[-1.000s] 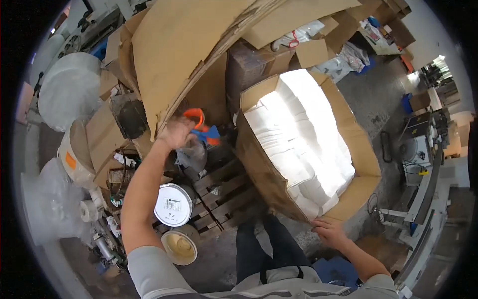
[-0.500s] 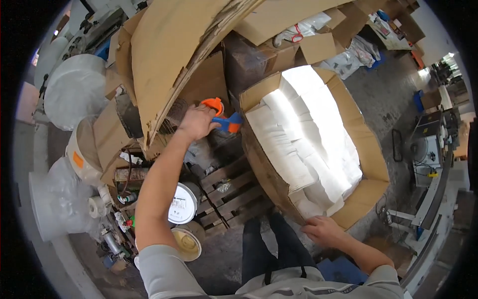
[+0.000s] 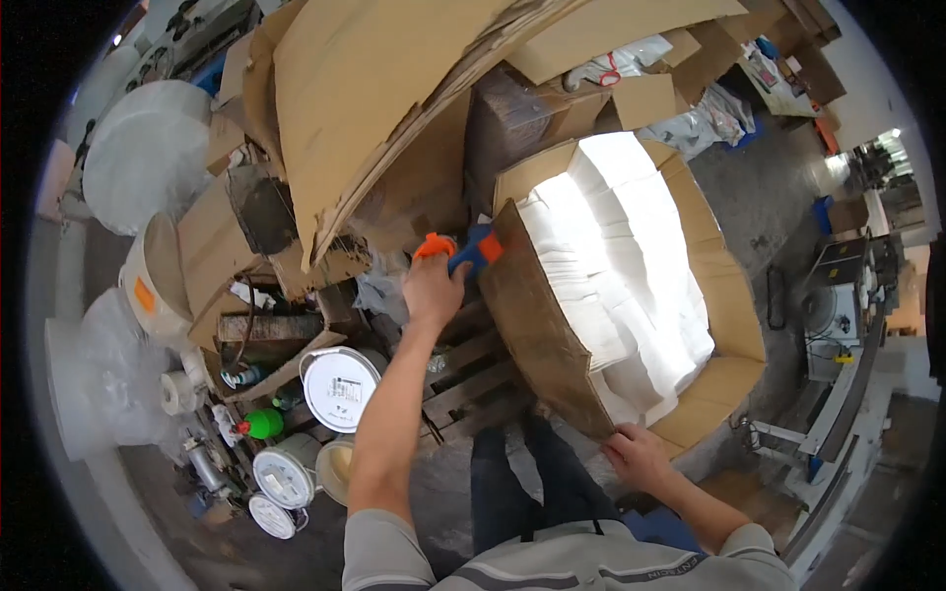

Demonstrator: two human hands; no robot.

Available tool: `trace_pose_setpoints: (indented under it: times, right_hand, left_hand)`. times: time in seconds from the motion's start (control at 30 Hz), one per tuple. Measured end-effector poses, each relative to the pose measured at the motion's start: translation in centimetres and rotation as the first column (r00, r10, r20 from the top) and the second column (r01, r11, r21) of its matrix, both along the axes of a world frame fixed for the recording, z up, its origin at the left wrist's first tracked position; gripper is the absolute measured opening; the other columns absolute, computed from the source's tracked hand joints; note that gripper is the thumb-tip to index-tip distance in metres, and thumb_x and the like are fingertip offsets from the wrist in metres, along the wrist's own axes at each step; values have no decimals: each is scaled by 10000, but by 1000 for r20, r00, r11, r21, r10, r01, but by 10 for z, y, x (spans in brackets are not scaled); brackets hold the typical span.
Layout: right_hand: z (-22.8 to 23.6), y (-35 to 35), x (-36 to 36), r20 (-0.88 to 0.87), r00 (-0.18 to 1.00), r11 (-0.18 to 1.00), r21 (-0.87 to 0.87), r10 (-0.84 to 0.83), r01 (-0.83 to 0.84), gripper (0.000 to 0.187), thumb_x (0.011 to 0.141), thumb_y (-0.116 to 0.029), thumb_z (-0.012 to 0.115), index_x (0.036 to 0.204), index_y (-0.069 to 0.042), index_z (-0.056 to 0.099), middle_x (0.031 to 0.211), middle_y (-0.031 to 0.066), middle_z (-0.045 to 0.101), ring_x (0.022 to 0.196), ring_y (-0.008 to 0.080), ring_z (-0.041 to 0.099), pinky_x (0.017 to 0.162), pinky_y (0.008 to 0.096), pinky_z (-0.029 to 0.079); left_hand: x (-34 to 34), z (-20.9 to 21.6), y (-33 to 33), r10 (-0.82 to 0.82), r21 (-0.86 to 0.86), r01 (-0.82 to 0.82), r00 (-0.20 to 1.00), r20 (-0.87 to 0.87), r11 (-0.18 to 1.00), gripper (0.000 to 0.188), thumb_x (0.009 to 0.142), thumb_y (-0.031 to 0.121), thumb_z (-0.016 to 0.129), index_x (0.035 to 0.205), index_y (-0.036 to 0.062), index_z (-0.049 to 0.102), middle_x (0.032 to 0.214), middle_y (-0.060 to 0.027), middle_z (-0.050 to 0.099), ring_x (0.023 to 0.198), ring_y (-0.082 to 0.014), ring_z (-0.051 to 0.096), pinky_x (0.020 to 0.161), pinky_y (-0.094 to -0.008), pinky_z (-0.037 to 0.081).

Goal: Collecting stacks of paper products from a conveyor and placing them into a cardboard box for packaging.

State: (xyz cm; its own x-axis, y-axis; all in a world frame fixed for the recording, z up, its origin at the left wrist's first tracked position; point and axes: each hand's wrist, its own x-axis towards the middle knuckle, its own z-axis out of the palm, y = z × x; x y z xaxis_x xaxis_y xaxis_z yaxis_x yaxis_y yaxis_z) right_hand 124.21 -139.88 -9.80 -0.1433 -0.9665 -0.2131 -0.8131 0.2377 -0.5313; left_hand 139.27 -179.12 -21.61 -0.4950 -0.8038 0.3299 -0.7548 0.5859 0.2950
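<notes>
Blue-and-orange plastic tape dispenser [image 3: 480,251] clamped in my left hand [image 3: 434,293], nearer the open brown cardboard box [image 3: 537,340] than before, my right hand [image 3: 639,456] still pinching its corner.

White lidded bucket [image 3: 340,388], green bottle [image 3: 264,424]

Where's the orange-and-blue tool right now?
Head view, around the centre: the orange-and-blue tool is in the left hand, just left of the open cardboard box with white contents.

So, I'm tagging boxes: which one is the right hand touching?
The open cardboard box packed with white material: only its rim meets the right hand.
</notes>
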Motion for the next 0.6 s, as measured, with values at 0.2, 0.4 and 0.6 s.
trace_pose_setpoints:
  times: [0.2, 0.4, 0.6]
  right_hand:
    - [9, -5, 9, 1, 1000, 1000, -10, 5, -5, 130, 830, -166, 694, 895, -60, 657, 925, 133, 646, 814, 342, 644, 679, 428, 527]
    - [49, -45, 5, 90, 993, 985, 148, 76, -88, 129, 840, -149, 706, 922, -51, 691, 1051, 169, 663, 881, 371, 650, 730, 431, 535]
    - [76, -198, 0, 166, 977, 956, -279, 136, -86, 560, 840, -119, 708, 1361, -58, 512, 1354, 200, 536, 1205, 378, 551, 985, 417, 468]
  left_hand:
    - [21, 40, -85, 322, 488, -364, 931, 170, 794, 660, 918, 631, 474, 1012, 22, 708, 981, -277, 684, 981, -455, 647, 849, -525, 511]
    - [94, -25, 16, 665, 812, 129, 510, -546, 569, 601, 943, 572, 527, 943, -1, 710, 776, -180, 688, 740, -278, 680, 651, -365, 513]
    - [118, 36, 90, 919, 534, 845, 229, -320, -25, 444, 1014, 453, 452, 860, 71, 620, 468, 6, 428, 360, -131, 367, 390, -256, 303]
